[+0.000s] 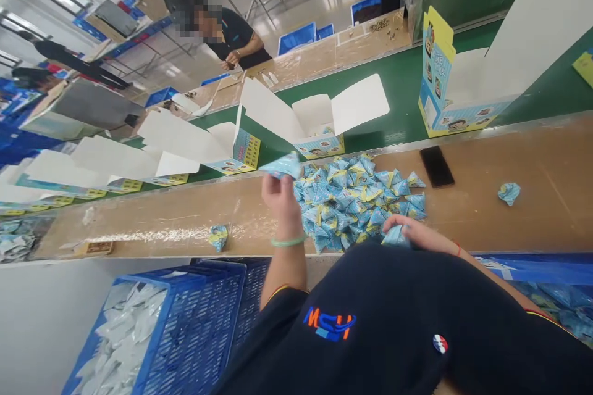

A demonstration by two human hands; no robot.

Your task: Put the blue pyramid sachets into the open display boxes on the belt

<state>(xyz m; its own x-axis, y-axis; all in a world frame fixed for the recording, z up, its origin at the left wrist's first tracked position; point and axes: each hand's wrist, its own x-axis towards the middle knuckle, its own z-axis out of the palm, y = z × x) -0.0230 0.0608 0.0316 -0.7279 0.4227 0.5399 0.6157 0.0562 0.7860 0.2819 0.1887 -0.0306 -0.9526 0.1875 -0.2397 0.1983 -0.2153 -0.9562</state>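
My left hand (280,197) is raised at the belt's near edge, its fingers closed on a light blue packet (283,165). Just beyond it stands an open box (319,143) with its white flaps spread and some packets inside. My right hand (412,229) is low by my shirt, closed around another blue packet (395,236) that my body partly hides. Between the two hands lies a heap of blue and yellow pyramid-shaped packets (352,197) on the brown worktop (482,210).
A black phone (437,166) and single packets (509,193) (217,237) lie beside the heap. More open boxes (231,151) line the green belt (398,105); a larger one (456,92) stands right. Blue crates (185,321) sit below left. A co-worker (236,37) works across the belt.
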